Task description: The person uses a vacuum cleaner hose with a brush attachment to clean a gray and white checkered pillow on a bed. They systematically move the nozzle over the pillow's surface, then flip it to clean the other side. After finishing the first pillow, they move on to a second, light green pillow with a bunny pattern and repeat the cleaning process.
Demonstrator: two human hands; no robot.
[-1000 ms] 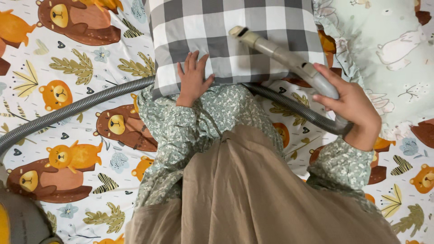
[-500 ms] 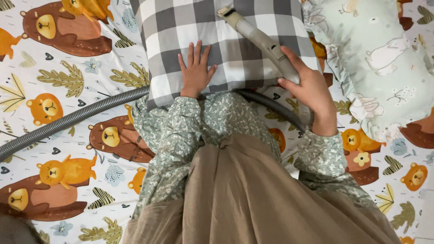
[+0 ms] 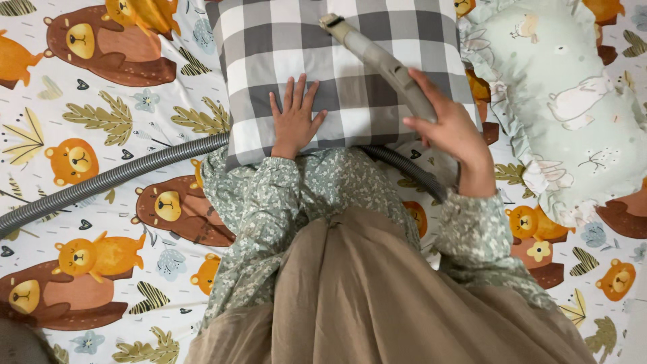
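Your left hand (image 3: 294, 120) lies flat & fully open, fingers spread, palm down on the grey-and-white checked fabric pillow (image 3: 337, 67), near its lower edge. Your right hand (image 3: 450, 131) is curled shut around the beige plastic vacuum wand (image 3: 377, 57), gripping its handle end; fingers wrap the far side, so exact grip can't be seen in full. The wand runs diagonally up & left across the pillow, its nozzle tip resting near the pillow's top edge at frame top. A grey ribbed vacuum hose (image 3: 108, 178) comes in from lower left, passes under the pillow's lower edge & behind your floral green sleeves, then reappears on the right just below your right wrist. All of it sits on a white bedsheet printed w/ brown & orange cartoon bears & leaves (image 3: 101, 87). Just right of the checked pillow, touching its edge, is a pale mint ruffled pillow w/ a rabbit print (image 3: 573, 87). Your tan skirt (image 3: 364, 296) fills the lower centre, hiding the sheet beneath.
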